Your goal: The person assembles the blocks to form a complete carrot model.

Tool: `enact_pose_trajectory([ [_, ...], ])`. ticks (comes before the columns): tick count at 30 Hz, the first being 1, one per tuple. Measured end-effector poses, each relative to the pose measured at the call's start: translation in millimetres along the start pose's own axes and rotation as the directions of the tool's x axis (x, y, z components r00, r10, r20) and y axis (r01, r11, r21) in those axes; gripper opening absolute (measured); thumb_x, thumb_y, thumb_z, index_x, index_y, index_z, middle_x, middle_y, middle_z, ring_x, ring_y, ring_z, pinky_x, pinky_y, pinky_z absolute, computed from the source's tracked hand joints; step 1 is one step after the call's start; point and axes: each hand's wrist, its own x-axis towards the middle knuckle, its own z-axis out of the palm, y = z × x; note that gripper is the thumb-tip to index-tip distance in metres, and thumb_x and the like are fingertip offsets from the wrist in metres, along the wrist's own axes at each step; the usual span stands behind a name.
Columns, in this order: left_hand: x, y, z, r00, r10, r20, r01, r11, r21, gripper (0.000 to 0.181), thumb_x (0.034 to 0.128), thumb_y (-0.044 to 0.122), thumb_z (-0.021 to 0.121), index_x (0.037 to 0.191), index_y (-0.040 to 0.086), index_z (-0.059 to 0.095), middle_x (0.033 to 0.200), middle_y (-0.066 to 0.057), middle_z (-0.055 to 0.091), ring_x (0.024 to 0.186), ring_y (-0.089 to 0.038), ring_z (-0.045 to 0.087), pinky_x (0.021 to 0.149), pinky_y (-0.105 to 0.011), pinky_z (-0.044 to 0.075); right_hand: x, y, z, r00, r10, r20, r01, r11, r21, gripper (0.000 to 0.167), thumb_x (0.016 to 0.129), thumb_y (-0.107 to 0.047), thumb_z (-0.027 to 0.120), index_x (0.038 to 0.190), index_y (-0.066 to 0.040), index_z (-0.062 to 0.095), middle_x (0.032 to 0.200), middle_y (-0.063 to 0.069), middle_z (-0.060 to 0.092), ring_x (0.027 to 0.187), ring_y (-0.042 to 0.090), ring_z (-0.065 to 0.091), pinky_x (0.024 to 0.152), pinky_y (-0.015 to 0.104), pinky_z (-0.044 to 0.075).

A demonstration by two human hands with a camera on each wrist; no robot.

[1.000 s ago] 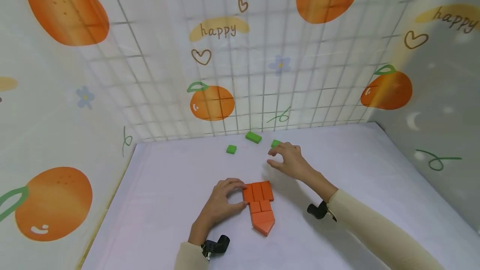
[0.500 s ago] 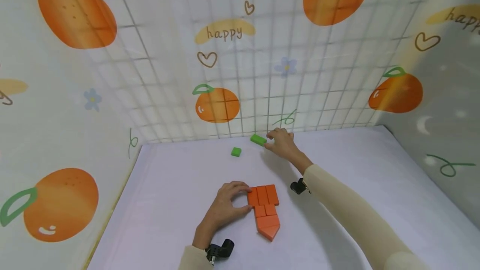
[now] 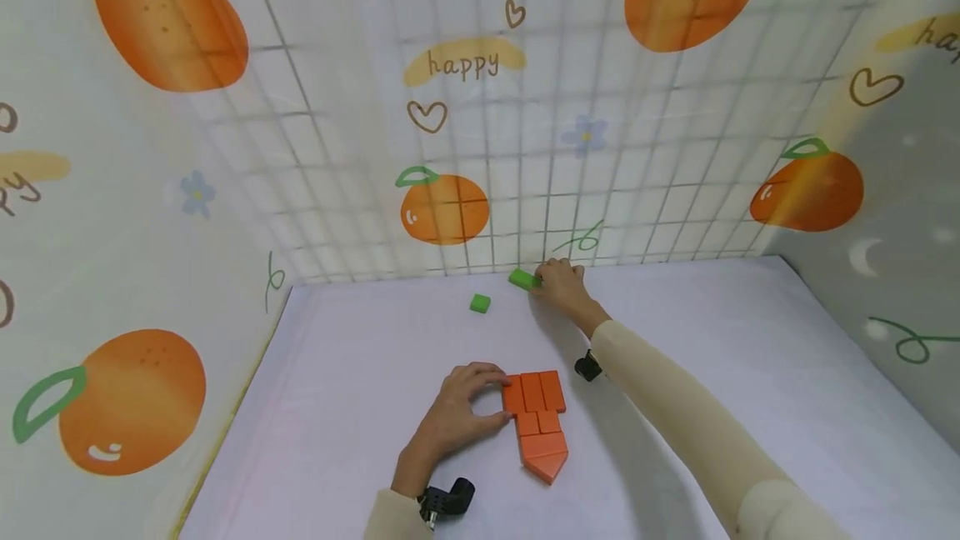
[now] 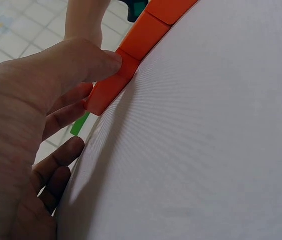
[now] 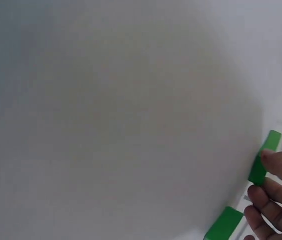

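Observation:
My left hand (image 3: 453, 417) holds the leftmost orange block (image 3: 513, 396) between thumb and fingertips, at its near and far ends. That block lies flat against several other orange blocks (image 3: 542, 423), forming one shape with a point toward me. In the left wrist view, the thumb (image 4: 93, 64) touches the block's side. At the back of the table, my right hand (image 3: 561, 286) pinches a long green block (image 3: 521, 278); the right wrist view shows the thumb on this green block (image 5: 264, 162). Another green block (image 5: 224, 224) is near its lower fingers, hidden by the hand in the head view.
A small green block (image 3: 480, 303) lies left of the right hand, apart from it. The white tabletop (image 3: 360, 373) meets a fabric-covered grid wall (image 3: 517, 227) printed with oranges just behind the green blocks. Side walls stand left and right.
My right hand has moved forward and left to the long green block, and its fingers have closed on it. The left hand stays at the orange block. The head view has shifted slightly.

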Motion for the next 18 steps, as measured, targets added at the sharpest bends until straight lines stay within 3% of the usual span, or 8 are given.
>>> enact_pose_trajectory([
  [6, -1.2, 0.1, 5.4, 1.000, 0.001, 0.013, -0.001, 1.000, -0.004, 0.044, 0.0820, 0.039, 0.080, 0.124, 0.032, 0.068, 0.131, 0.018, 0.055, 0.121, -0.012, 0.047, 0.104, -0.048, 0.037, -11.6, 1.6, -4.3, 0.999, -0.046, -0.024, 0.046, 0.999, 0.025, 0.030, 0.089, -0.025, 0.075, 0.113, -0.006, 0.072, 0.113, 0.011, 0.066, 0.108, 0.034, 0.054, 0.092, 0.054, 0.035],
  [10, -2.0, -1.4, 8.0, 1.000, 0.017, 0.016, -0.017, 1.000, 0.003, 0.044, 0.0826, 0.040, 0.079, 0.125, 0.033, 0.067, 0.131, 0.018, 0.055, 0.121, -0.012, 0.047, 0.103, -0.048, 0.038, -32.6, 0.5, -12.7, 0.989, -0.141, -0.052, 0.143, 0.989, 0.033, 0.026, 0.087, -0.025, 0.074, 0.109, -0.011, 0.073, 0.109, 0.007, 0.066, 0.109, 0.032, 0.054, 0.094, 0.056, 0.034],
  [14, -1.8, -2.4, 6.2, 1.000, 0.026, 0.006, -0.026, 1.000, 0.011, 0.044, 0.0832, 0.040, 0.079, 0.125, 0.033, 0.067, 0.131, 0.018, 0.055, 0.121, -0.013, 0.047, 0.103, -0.049, 0.037, -60.0, -5.4, -25.5, 0.961, -0.270, -0.060, 0.274, 0.960, 0.064, 0.022, 0.085, -0.024, 0.074, 0.105, -0.015, 0.074, 0.105, 0.002, 0.067, 0.106, 0.028, 0.055, 0.093, 0.057, 0.034],
  [18, 0.0, -3.2, 3.0, 1.000, 0.012, 0.006, -0.013, 1.000, 0.007, 0.044, 0.0832, 0.040, 0.079, 0.125, 0.033, 0.067, 0.131, 0.020, 0.054, 0.122, -0.011, 0.046, 0.105, -0.048, 0.037, -86.6, -10.7, -34.7, 0.921, -0.387, -0.045, 0.389, 0.918, 0.078, 0.022, 0.085, -0.022, 0.075, 0.106, -0.016, 0.073, 0.106, -0.001, 0.068, 0.107, 0.025, 0.056, 0.092, 0.054, 0.033],
])
